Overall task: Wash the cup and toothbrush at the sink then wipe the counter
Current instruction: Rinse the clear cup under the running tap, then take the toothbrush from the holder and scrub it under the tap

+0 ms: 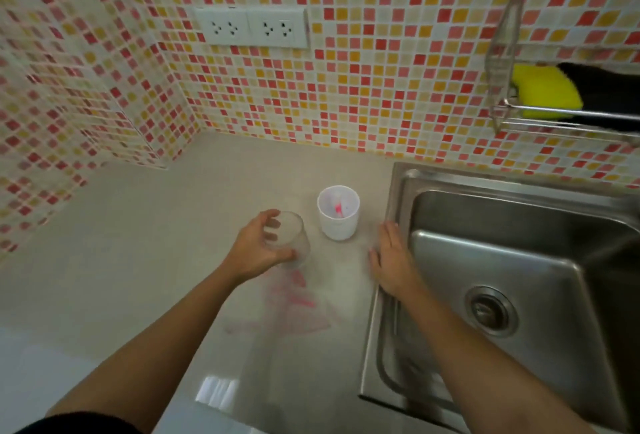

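My left hand (258, 248) is wrapped around a clear frosted cup (292, 238) that stands on the beige counter (138, 260). Just right of it stands a white plastic cup (338, 214) with a pink and white toothbrush (337, 208) inside. My right hand (393, 260) lies flat and open on the counter, fingers together, touching the left rim of the steel sink (502, 260). Pink smears (294, 305) stain the counter in front of the clear cup.
A wire rack (554, 115) on the tiled wall above the sink holds a yellow sponge (545, 91) and something dark. Two wall sockets (251, 28) sit above the counter. A tiled corner juts out on the left.
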Action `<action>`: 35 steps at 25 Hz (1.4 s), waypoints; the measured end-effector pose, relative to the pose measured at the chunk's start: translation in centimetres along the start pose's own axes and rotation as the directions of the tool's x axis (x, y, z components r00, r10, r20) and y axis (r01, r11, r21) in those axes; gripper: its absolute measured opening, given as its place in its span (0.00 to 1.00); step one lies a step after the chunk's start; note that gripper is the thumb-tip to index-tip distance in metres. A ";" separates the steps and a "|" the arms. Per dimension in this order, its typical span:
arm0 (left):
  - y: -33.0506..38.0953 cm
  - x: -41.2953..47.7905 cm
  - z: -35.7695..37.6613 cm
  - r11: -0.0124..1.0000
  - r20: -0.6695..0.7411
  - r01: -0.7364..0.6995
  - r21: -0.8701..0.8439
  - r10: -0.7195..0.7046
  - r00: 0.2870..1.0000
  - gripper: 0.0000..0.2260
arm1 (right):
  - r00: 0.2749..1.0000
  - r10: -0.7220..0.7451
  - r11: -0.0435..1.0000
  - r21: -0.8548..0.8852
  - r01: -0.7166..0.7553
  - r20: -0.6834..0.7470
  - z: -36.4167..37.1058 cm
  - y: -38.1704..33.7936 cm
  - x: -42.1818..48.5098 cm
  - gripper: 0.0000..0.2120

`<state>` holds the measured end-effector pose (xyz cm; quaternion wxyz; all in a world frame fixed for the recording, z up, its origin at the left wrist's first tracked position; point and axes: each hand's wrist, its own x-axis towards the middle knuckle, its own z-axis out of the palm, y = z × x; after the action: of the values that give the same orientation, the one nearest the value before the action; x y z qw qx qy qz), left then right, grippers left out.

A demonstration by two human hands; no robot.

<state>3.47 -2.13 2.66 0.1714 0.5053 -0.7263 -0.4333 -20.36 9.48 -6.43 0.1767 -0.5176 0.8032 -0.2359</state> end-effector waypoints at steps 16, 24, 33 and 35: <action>-0.9 13.7 -0.5 0.987 0.161 -0.068 0.148 0.044 0.986 0.50 | 0.996 0.062 0.973 -0.227 -0.045 0.070 2.4 -0.3 1.0 0.41; 5.3 11.9 1.6 0.767 0.465 -0.590 0.251 0.439 0.769 0.18 | 0.997 0.077 0.959 0.274 -0.076 0.006 1.3 -3.3 4.6 0.45; 5.4 10.9 3.6 0.667 0.493 -0.640 0.380 0.440 0.751 0.12 | 0.997 0.071 0.890 0.451 -0.070 0.014 1.9 -4.9 5.4 0.39; 5.5 10.6 3.8 0.667 0.479 -0.625 0.406 0.428 0.767 0.10 | 0.998 0.063 0.894 0.443 -0.065 0.020 1.6 -5.0 5.4 0.37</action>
<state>-6.92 -9.15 2.96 0.0112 0.2125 -0.9520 -0.2202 -17.92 2.45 -5.21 0.2998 -0.4377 0.7444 -0.4054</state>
